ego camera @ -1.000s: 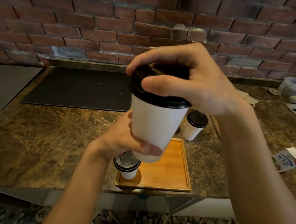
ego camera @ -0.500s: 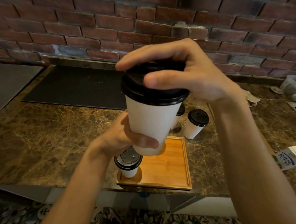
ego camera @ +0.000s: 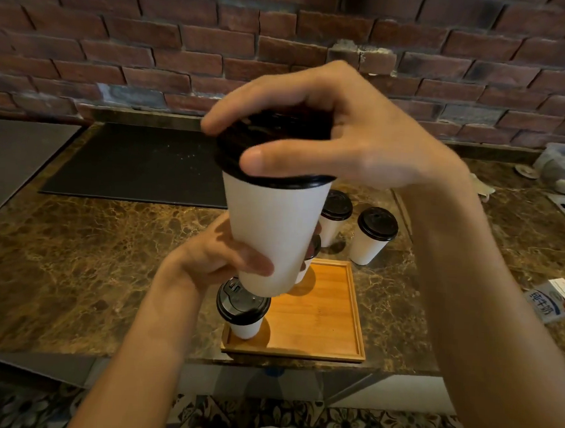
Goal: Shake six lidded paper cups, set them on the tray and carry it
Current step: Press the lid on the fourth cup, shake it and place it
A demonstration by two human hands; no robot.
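Standing on the wooden tray [ego camera: 321, 318] are two lidded paper cups. The near cup [ego camera: 244, 314] is at the tray's near left corner. The hidden cup [ego camera: 308, 260] is at the far left, mostly covered by the raised cup [ego camera: 273, 233], so where exactly it sits is hard to judge. Beyond the tray, on the marbled counter [ego camera: 90, 251], the left counter cup [ego camera: 335, 215] and the right counter cup [ego camera: 374, 237] stand just beside each other. Every cup wears a black lid, so what is inside cannot be seen.

The raised cup is held in the air in front of the tray, gripped by both hands. The right hand [ego camera: 352, 135] comes from above and curls over its black lid [ego camera: 266, 140], thumb laid across the near rim and fingers wrapped round the far side. The left hand [ego camera: 215, 256] comes from below and grips the cup's lower end, thumb across the front near the base and fingers behind. A black mat [ego camera: 138, 162] lies at the back left below the brick wall [ego camera: 153, 40], and a milk carton [ego camera: 553, 301] lies on the counter at the right.
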